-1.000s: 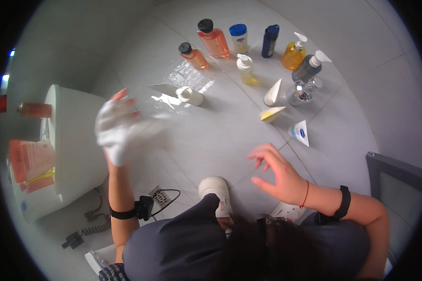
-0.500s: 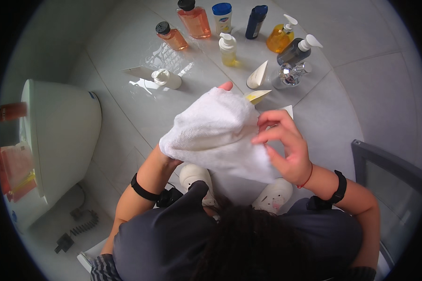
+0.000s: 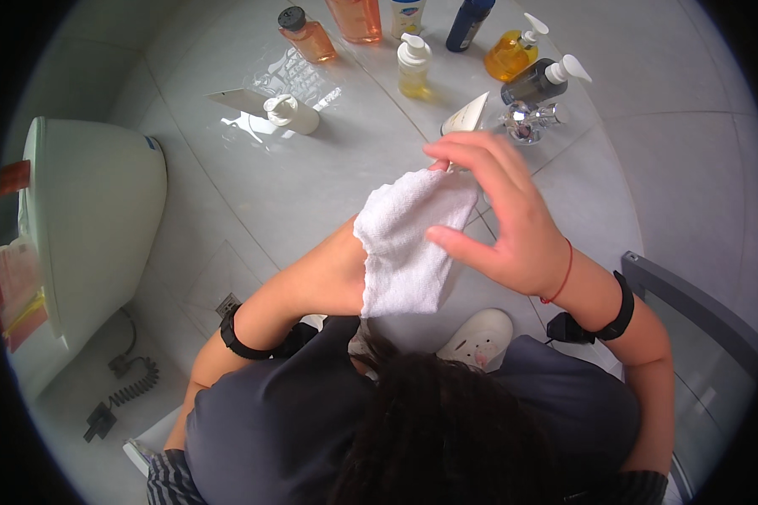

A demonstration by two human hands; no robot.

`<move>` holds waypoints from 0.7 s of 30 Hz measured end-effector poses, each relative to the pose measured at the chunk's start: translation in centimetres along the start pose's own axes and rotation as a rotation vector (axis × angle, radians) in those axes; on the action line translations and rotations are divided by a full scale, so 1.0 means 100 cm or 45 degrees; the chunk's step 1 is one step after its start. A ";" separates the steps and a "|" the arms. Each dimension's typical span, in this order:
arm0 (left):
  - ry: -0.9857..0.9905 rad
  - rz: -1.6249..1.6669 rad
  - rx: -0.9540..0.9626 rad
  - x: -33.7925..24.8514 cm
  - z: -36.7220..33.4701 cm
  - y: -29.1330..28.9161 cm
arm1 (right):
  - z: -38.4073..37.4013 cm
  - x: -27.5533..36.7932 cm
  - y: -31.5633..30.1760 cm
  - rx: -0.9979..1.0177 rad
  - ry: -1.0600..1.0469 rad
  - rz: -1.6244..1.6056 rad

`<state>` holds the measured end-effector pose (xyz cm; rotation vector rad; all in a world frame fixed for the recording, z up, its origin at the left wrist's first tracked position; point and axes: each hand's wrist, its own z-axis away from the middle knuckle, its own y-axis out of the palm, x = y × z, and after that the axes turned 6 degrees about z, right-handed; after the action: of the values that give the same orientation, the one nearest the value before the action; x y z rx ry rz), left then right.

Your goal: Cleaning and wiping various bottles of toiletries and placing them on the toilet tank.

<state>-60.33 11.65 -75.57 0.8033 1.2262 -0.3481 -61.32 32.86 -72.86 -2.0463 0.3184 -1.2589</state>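
A white towelling cloth [image 3: 413, 244] lies draped over my left hand [image 3: 342, 268] in front of my body. Only the heel of that hand and a fingertip at the cloth's far edge show; the other fingers are hidden beneath. My right hand [image 3: 507, 217] comes over the cloth from the right, thumb and fingers spread apart. Its thumb is at the cloth's middle, and its slightly blurred fingertips are by the far edge, near the left fingertip. A white tube [image 3: 465, 114] stands just beyond the right hand's fingers.
On the grey tiled floor [image 3: 253, 210] stand a foam pump bottle [image 3: 413, 67], a white pump bottle [image 3: 293, 115], an orange bottle [image 3: 310, 40], an amber pump bottle [image 3: 511, 55] and a dark one [image 3: 535, 82]. A toilet [image 3: 101, 219] is at left, a grey-framed panel [image 3: 691, 303] at right.
The cloth has been folded smaller or gathered round my left hand, and its hanging lower right part is gone. My left forearm has swung rightward. My right hand has moved up and left over the cloth.
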 end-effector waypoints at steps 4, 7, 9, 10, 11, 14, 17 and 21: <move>0.103 -0.168 0.129 0.004 0.000 -0.004 | 0.020 -0.004 0.023 0.174 0.631 -1.097; 0.104 -0.094 0.131 -0.001 0.006 -0.005 | 0.026 0.002 0.012 0.289 0.455 -0.538; 0.067 0.141 -0.035 -0.010 0.009 0.000 | 0.021 0.014 -0.001 0.311 0.316 -0.399; 0.070 0.149 -0.032 -0.008 0.008 -0.005 | 0.019 0.019 -0.006 0.329 0.171 -0.267; -0.007 0.134 0.033 -0.006 0.007 -0.013 | 0.020 0.021 -0.008 0.406 0.155 -0.332; -0.335 0.430 0.138 0.007 0.007 -0.022 | 0.011 0.039 -0.021 0.332 -0.077 -0.157; -0.222 0.213 0.424 0.027 -0.002 -0.021 | 0.005 0.056 -0.013 0.289 -0.398 -0.030; -0.802 0.342 0.783 0.009 -0.027 -0.006 | 0.009 0.070 -0.002 0.506 -0.646 -0.140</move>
<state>-62.31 13.30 -76.88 1.2471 0.4021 -0.7105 -57.06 29.67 -68.16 -1.9612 -0.2635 -0.7444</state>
